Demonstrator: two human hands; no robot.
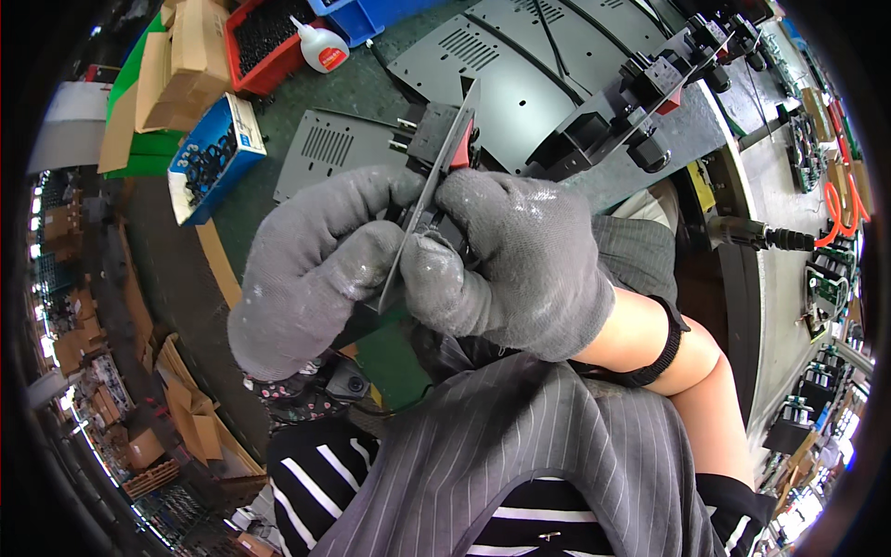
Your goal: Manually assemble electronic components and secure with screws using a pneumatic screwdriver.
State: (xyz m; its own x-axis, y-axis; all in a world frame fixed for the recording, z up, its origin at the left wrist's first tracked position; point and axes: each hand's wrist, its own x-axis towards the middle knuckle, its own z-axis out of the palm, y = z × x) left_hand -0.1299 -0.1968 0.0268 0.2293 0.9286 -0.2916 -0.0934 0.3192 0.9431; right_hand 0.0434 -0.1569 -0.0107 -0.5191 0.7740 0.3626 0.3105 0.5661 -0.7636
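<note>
Upright between my gloved hands is a thin metal panel [460,113], seen nearly edge-on. A black block-shaped component [430,132] sits on its left face, and a red part [461,148] shows on its right face. My left hand [311,269], in a grey glove, is closed on the panel's left side, fingers and thumb pressed to it. From the right, my right hand [529,251], gloved alike, has its bent fingers and thumb closed against the panel's other face. A dark part [453,232] shows between that thumb and fingers, mostly hidden.
Behind my hands, a slotted metal plate [320,148] and larger grey sheets [510,102] lie on the green bench. Several panels with black components [594,130] stand to the right. A white bottle [322,48], red bin [269,79], blue box [218,190] and power driver [761,234] are around.
</note>
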